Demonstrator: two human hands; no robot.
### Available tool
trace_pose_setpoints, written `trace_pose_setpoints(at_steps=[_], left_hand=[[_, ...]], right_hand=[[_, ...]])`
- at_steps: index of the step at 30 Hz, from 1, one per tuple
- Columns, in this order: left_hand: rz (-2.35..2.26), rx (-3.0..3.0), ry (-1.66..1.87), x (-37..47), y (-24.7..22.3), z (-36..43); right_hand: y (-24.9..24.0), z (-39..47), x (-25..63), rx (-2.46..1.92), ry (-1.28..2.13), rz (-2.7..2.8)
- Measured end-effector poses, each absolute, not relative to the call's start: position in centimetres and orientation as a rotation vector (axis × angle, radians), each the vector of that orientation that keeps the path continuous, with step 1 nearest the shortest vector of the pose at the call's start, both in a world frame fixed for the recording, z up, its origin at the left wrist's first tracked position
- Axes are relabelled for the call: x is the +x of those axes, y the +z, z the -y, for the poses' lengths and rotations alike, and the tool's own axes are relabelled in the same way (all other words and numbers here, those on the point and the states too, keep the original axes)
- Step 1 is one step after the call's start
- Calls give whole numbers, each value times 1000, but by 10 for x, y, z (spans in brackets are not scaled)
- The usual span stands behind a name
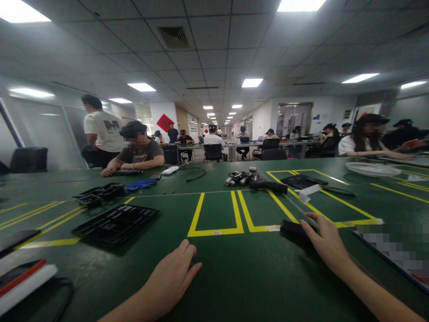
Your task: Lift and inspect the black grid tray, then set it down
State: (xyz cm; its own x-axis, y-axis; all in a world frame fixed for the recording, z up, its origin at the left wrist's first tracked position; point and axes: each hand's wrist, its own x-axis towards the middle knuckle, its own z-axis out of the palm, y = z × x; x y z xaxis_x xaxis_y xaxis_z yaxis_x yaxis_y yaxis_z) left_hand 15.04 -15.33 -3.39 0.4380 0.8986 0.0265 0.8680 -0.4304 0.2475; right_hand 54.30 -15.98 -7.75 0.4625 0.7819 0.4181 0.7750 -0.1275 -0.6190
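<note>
Near the front middle of the green table, my left hand (167, 279) has its fingers curled and pressed together, the thumb close by; a tiny thing may be between them, too small to name. My right hand (326, 243) is further right, thumb and forefinger apart, at the right end of a black cylindrical handle (292, 228) lying on the table. Its other fingers are partly hidden. A thin cable runs down to this hand from a black pistol-shaped tool (268, 186). Left of my left hand lies a black compartmented tray (115, 223).
Yellow tape outlines (215, 232) mark the table. Black bins (100, 193), blue pieces (142, 184), metal-and-black parts (238, 178), a dark flat panel (301, 180) and a white round plate (372, 169) lie further back. People sit across and to the right.
</note>
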Motion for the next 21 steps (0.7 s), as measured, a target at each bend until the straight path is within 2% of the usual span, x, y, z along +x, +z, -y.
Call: trace_pose_setpoints(at_steps=[3, 5, 10, 13, 17, 21], left_hand=[[-1520, 2532, 143, 151, -35, 152], [-1490, 2463, 212, 151, -33, 148], [-1579, 1746, 807, 127, -1, 115], [-1813, 1599, 1090, 92, 32, 86], [-2123, 1626, 1007, 34, 57, 57], [-2319, 1763, 791, -7, 49, 46]], right_hand=[[-76, 161, 542, -1902, 16, 1309], [-76, 161, 541, -1914, 36, 1311], [-77, 160, 542, -1917, 71, 1323], [-78, 158, 543, -1918, 83, 1338], [-77, 158, 542, -1949, 147, 1371], [-75, 158, 540, -1975, 190, 1379]])
